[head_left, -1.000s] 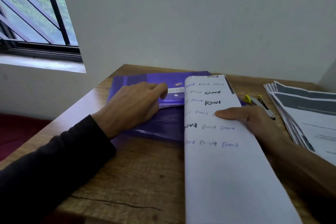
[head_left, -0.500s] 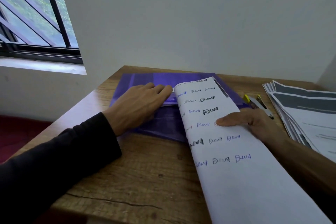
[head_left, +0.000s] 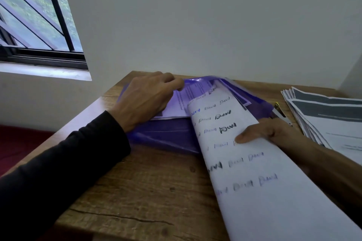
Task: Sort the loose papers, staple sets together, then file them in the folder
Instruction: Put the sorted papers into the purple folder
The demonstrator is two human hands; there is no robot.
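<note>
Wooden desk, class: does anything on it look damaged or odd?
Yes. A long dark crack runs along the wooden desk near its front edge, below the purple folder. Nothing looks spilled.

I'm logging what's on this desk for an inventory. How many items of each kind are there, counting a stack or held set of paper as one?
Purple folder: 1
Handwritten paper set, held by the right hand: 1
Stack of printed papers: 1
Stapler, mostly hidden: 1
Total: 4
The left hand lifts the folder's flap; printed sheets already inside aren't counted.
</note>
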